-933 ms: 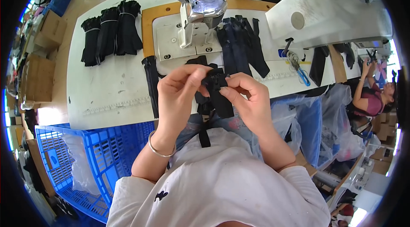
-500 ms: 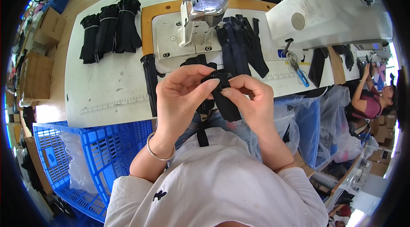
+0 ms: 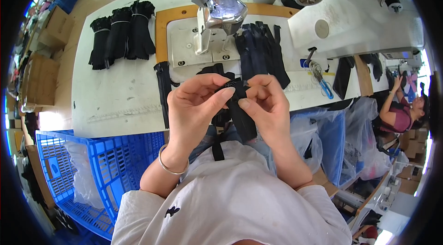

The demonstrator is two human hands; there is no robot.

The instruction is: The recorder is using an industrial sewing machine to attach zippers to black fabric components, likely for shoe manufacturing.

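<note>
Close to my body, just off the table's front edge, a black zipper (image 3: 243,122) is pinched between my two hands. My left hand (image 3: 196,102) grips its upper end between thumb and bent fingers, and a bracelet circles that wrist. Opposite it, my right hand (image 3: 270,106) presses thumb and forefinger on the same end, while the flat tape hangs down below. What exactly lies under the fingertips is hidden. Behind the hands, more black zippers (image 3: 212,68) lie partly covered. One long black zipper (image 3: 163,88) lies along the table left of my left hand.
A sewing machine (image 3: 217,19) stands at the table's back middle. Dark zippers (image 3: 258,56) lie beside its right, and tied black bundles (image 3: 121,32) at left. Blue-handled snips (image 3: 325,86) rest on the right. A blue crate (image 3: 99,146) stands lower left; a co-worker (image 3: 401,113) is far right.
My right hand has shifted slightly left, closer to the left hand, and the zipper's hanging end has swung a little left and down. The view has shifted slightly.
</note>
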